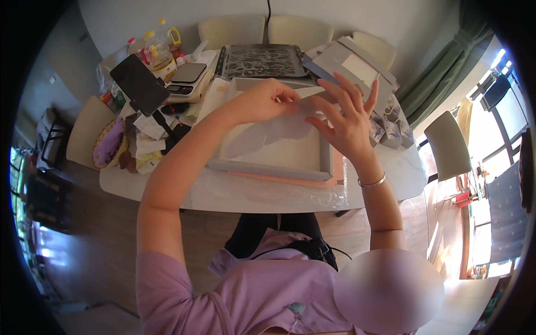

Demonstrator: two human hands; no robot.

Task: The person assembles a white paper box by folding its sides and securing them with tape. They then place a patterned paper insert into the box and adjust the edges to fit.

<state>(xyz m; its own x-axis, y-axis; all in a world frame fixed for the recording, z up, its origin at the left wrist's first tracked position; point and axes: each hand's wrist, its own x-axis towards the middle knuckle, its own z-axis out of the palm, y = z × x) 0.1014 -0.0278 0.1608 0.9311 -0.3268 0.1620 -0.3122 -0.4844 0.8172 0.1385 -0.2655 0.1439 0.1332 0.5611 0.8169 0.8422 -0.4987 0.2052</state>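
Both of my hands are raised over a shallow grey-white box tray (271,168) on the table. My left hand (268,101) is closed, with thumb and forefinger pinched on what looks like a thin, see-through pale film (304,108). The film's outline is faint, so its full size cannot be made out. To the right of it, my right hand (347,120) has its fingers spread, with thumb and forefinger apart beside the film. Shadows of my hands and arms fall on the tray's pale floor. A pink sheet (339,177) shows under the tray.
A phone on a stand (139,84), a small scale (187,78) and oil bottles (156,53) stand at the left. Behind the tray lies a black-patterned panel (262,60). Grey box parts (352,64) and small boxes (391,133) are at the right; clear plastic wrap (329,195) lies in front.
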